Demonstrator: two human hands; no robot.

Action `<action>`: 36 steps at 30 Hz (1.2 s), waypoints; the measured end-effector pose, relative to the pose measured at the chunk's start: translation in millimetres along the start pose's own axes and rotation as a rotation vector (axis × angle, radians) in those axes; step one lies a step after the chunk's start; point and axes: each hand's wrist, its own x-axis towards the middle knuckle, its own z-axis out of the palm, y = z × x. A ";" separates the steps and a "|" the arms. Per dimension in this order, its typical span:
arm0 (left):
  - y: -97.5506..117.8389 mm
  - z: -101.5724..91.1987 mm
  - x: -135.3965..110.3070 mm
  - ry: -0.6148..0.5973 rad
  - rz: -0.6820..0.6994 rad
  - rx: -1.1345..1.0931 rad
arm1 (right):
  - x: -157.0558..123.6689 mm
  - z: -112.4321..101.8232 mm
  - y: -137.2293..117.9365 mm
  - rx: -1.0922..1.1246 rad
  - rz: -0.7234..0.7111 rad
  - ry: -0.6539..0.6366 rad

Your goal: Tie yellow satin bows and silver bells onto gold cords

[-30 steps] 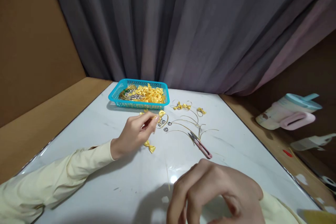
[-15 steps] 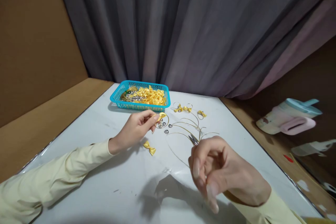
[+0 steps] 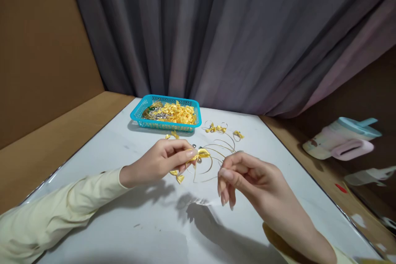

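Note:
My left hand (image 3: 161, 161) is closed in a pinch on a small yellow ribbon bow (image 3: 199, 154) that has a thin gold cord loop (image 3: 204, 171) and a small silver bell hanging from it, lifted just above the white table (image 3: 130, 210). My right hand (image 3: 247, 181) hovers close to the right of the loop, fingers curled downward and loosely apart, holding nothing I can make out. Another yellow bow (image 3: 178, 176) lies on the table under my left hand. More gold cords (image 3: 224, 144) lie behind the hands.
A turquoise basket (image 3: 167, 113) with several yellow bows and silver bells stands at the back. Finished bow loops (image 3: 218, 128) lie right of it. A pink and blue jug (image 3: 343, 140) lies on the wooden ledge at right. A grey curtain hangs behind.
My left hand has lifted the bow with its cord loop and drawn it nearer and rightward. My right hand rose from the near edge toward the loop, now covering the pink snips.

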 end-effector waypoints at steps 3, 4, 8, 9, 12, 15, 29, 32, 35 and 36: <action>1.1 1.6 -2.1 -0.011 0.011 -0.013 | -3.9 5.7 3.4 -0.273 -0.127 0.075; 1.3 1.9 -2.7 -0.018 0.012 -0.024 | -4.6 6.6 5.2 -0.372 -0.171 0.085; 1.4 2.4 -3.7 -0.041 -0.018 -0.081 | -5.7 8.6 10.0 -0.614 -0.313 0.118; 1.4 2.4 -3.6 -0.047 -0.039 -0.097 | -5.8 9.1 10.3 -0.638 -0.336 0.130; 1.1 2.5 -3.3 -0.065 -0.108 -0.144 | -6.1 10.7 10.2 -0.666 -0.370 0.143; 0.4 2.7 -3.3 -0.082 -0.194 -0.225 | -6.6 11.4 10.3 -0.651 -0.387 0.161; 1.0 5.1 -4.4 -0.109 -0.344 -0.531 | -8.4 13.4 9.4 -0.681 -0.430 0.163; 0.7 5.1 -4.0 -0.114 -0.351 -0.578 | -8.6 13.3 10.0 -0.681 -0.442 0.171; -0.3 5.0 -4.0 -0.134 -0.367 -0.650 | -8.9 13.0 10.2 -0.676 -0.445 0.178; -0.5 5.0 -4.0 -0.140 -0.375 -0.673 | -8.9 13.0 10.1 -0.674 -0.444 0.176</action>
